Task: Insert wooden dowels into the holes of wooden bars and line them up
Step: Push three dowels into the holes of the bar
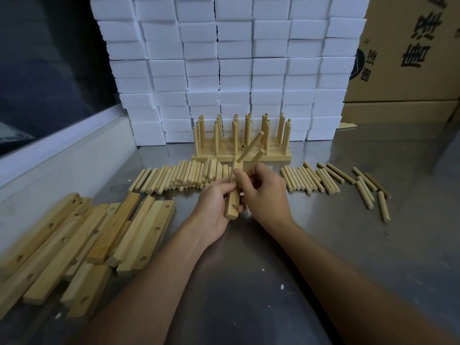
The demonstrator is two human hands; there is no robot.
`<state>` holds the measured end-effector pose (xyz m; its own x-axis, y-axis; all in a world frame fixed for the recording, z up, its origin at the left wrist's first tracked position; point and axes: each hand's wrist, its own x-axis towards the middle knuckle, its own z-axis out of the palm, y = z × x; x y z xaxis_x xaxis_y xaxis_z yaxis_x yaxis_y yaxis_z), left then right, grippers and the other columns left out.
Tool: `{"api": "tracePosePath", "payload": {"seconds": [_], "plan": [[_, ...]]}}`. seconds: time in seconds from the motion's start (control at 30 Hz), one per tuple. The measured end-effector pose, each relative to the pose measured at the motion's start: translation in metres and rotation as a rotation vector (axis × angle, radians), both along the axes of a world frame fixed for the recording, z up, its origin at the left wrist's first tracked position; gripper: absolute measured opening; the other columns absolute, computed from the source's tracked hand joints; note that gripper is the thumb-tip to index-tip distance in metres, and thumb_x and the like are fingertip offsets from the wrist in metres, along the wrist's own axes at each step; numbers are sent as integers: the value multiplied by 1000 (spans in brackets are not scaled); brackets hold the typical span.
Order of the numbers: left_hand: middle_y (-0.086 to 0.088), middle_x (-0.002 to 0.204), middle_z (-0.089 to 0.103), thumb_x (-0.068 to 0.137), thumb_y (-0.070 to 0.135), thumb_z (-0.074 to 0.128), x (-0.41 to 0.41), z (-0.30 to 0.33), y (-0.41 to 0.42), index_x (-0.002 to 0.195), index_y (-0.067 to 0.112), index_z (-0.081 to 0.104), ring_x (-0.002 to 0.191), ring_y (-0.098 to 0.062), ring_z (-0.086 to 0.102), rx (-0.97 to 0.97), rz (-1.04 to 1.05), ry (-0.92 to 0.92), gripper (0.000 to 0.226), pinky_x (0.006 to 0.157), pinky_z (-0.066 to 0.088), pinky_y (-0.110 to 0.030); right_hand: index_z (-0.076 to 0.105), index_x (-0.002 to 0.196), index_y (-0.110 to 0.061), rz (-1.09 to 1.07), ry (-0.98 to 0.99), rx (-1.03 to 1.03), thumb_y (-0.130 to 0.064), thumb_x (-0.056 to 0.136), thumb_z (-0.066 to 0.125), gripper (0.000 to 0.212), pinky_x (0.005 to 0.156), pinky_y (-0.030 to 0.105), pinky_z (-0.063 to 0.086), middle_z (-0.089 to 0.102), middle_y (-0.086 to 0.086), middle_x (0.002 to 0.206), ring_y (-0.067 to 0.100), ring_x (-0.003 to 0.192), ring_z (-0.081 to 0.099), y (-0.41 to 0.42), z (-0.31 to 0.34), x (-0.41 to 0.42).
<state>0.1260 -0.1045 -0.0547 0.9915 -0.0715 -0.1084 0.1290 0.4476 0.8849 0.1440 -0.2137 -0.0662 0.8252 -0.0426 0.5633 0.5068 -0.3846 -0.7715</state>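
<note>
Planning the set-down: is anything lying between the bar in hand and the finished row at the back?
Yes. The heap of loose dowels lies on the table between the held bar and the finished row, so lift the bar over it.

We count two hands (239, 192), one held bar (232, 202), two cardboard boxes (408, 51); loose dowels (189, 174) too many to count.
</note>
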Motion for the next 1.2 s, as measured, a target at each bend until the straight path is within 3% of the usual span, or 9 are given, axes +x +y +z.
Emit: {"api": "tracePosePath", "payload": {"seconds": [0.23, 0.37, 0.53, 0.67, 0.83, 1.0, 1.2], "plan": [[-9, 90, 68, 104, 15, 40, 1, 1, 3, 122, 3, 63, 67, -14, 60, -38, 1, 17, 33, 51, 42, -23, 66, 94, -15, 102, 10, -38, -39, 101, 54, 28, 56, 37, 57, 67, -1, 63, 9, 53, 66, 1, 0, -4], [-11, 85, 59, 104, 13, 39, 3, 0, 5, 125, 1, 57, 63, -16, 54, -105, 35, 41, 31, 48, 43, -23, 67, 85, -11, 45, 6, -54, -38, 103, 48, 38, 58, 31, 53, 65, -3, 65, 10, 61, 65, -5, 0, -1], [-14, 81, 56, 103, 9, 40, 3, 1, 7, 119, -2, 50, 57, -17, 54, -199, 67, 81, 22, 44, 44, -22, 67, 77, -7, -74, 78, -181, -32, 103, 50, 40, 62, 41, 52, 65, 8, 65, 22, 61, 61, -25, -1, 9], [-14, 79, 58, 103, 9, 38, 2, 1, 9, 123, -3, 50, 58, -18, 53, -233, 67, 106, 26, 44, 43, -22, 63, 71, -16, -252, 130, -362, -30, 99, 56, 33, 51, 27, 40, 61, -2, 62, 10, 55, 54, -47, -1, 16], [-14, 80, 59, 103, 8, 39, 2, 2, 10, 121, -3, 51, 61, -19, 54, -242, 58, 112, 25, 45, 44, -23, 74, 93, -18, -493, 264, -454, -31, 90, 69, 14, 66, 29, 50, 69, -4, 82, 12, 74, 61, -69, 3, 21], [-15, 81, 59, 103, 8, 39, 1, 2, 10, 114, -3, 54, 60, -19, 55, -246, 54, 123, 21, 47, 45, -23, 72, 93, -23, -573, 345, -546, -35, 87, 68, 14, 88, 41, 52, 68, -2, 89, 20, 89, 61, -68, 4, 18], [-14, 82, 60, 102, 9, 41, 1, 2, 10, 113, -2, 54, 60, -19, 56, -246, 52, 123, 21, 46, 46, -24, 70, 79, -19, -581, 436, -528, -32, 87, 63, 17, 88, 42, 52, 67, 0, 82, 23, 87, 62, -66, 7, 15]]}}
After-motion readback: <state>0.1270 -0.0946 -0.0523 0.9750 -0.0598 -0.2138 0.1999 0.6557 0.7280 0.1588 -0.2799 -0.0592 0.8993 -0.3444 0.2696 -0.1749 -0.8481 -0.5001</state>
